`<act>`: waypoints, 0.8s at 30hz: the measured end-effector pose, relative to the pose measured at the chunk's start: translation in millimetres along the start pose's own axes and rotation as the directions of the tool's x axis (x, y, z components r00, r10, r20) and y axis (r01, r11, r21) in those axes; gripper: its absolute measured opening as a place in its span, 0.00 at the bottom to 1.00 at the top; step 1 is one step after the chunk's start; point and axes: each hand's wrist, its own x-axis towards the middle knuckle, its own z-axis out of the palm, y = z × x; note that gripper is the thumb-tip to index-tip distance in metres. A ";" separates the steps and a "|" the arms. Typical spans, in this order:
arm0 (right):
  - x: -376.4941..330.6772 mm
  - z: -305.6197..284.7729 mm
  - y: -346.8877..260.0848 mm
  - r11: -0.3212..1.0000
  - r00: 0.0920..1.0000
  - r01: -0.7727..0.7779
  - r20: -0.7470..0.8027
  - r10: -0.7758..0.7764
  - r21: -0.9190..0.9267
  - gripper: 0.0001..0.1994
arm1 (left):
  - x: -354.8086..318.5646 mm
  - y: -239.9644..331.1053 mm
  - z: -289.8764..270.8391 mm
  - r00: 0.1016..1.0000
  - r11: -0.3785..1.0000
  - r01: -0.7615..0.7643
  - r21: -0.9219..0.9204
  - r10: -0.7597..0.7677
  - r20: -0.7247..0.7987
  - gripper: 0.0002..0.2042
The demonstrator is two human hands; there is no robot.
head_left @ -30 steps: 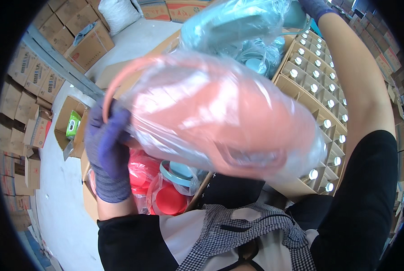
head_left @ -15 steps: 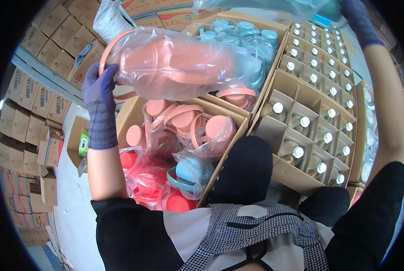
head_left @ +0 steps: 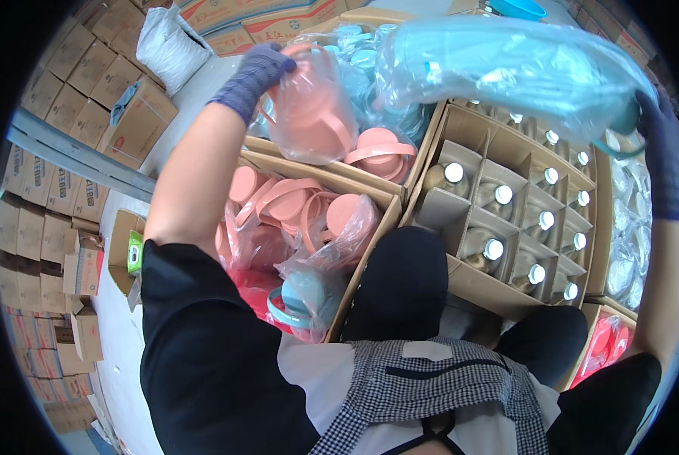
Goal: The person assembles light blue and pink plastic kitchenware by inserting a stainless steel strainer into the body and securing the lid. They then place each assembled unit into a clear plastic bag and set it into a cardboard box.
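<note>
My left hand (head_left: 262, 74), in a purple knitted glove, grips the handle of a pink thermos flask (head_left: 313, 121) wrapped in clear plastic. This flask stands upright at the left of a carton (head_left: 423, 155) of blue flasks, next to another pink flask (head_left: 381, 148). At the far right my right hand (head_left: 659, 129), gloved too, is closed on the handle end of a light blue thermos flask (head_left: 498, 68) in a clear bag. That flask lies sideways in the air above capped bottles; the right fingers are partly hidden.
A nearer carton (head_left: 363, 284) holds pink, red and blue flasks. To its right stands a divided carton (head_left: 479, 284) of white-capped bottles. Wrapped goods (head_left: 627, 227) fill a box farther right. Stacked cartons (head_left: 25, 212) line the left; a white sack (head_left: 169, 49) lies behind.
My left hand has moved forward and right, tipping the pink flask from sideways to upright over the far carton. My right hand has come down and back, bringing the blue flask into fuller view.
</note>
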 end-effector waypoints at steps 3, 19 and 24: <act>-41.9 -32.1 14.9 0.999 0.999 -0.027 -0.020 0.027 -0.018 0.22 | 20.7 -8.8 57.0 0.978 0.987 0.104 0.123 -0.124 0.169 0.24; -202.8 -107.7 21.7 0.981 0.980 -0.195 0.058 0.193 0.027 0.19 | -37.2 35.8 163.6 0.879 0.845 0.434 -0.312 -0.473 -0.057 0.30; -227.9 -112.0 4.3 0.926 0.961 -0.250 -0.046 0.274 0.283 0.18 | -162.3 141.1 116.6 0.949 0.346 0.109 -0.932 0.242 0.201 0.32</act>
